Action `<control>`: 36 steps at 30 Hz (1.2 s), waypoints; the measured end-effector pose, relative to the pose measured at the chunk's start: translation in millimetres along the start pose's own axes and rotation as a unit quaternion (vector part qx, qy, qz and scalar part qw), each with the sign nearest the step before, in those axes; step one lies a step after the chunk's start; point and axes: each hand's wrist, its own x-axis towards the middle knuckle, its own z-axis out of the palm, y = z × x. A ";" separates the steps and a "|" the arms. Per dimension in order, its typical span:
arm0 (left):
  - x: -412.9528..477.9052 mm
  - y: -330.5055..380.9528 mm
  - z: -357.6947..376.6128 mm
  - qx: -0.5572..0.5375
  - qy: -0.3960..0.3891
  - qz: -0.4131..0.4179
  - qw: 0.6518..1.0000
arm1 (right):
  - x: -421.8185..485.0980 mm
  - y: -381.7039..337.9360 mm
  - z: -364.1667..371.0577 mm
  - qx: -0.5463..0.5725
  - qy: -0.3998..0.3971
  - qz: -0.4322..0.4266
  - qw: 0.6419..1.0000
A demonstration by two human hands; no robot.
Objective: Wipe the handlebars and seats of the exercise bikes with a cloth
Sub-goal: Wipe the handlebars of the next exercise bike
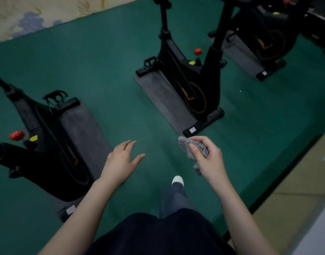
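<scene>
My right hand (207, 157) grips a bunched grey cloth (187, 144) in the air above the green floor. My left hand (121, 161) hovers beside it, palm down with fingers straight, holding nothing. Three black exercise bikes stand on grey mats: one at the left (53, 144), one ahead in the middle (193, 83), one at the far right (264, 41). Only their frames, pedals and flywheel housings show; the handlebars and seats are out of view. Both hands are apart from every bike.
Green floor (110, 57) runs between the bikes. Each bike has a red knob (198, 51). A pale floor strip (296, 190) lies at the right past a dark edge. My leg and white shoe (178, 180) are below the hands.
</scene>
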 end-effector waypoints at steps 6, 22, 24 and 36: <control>51.1 47.4 -11.1 -0.020 0.046 -0.038 0.998 | 95.3 -13.4 -34.9 0.003 -0.047 -0.020 0.999; 146.5 -35.6 -82.5 -0.077 0.116 -0.189 0.972 | 265.4 -79.5 100.5 -0.027 -0.217 -0.096 0.971; 162.1 -53.2 -100.6 -0.075 0.131 -0.193 0.969 | 280.4 -91.6 125.8 -0.026 -0.229 -0.101 0.968; 216.3 -123.1 -162.4 -0.090 0.151 -0.264 0.948 | 360.2 -142.1 239.9 -0.039 -0.308 -0.130 0.942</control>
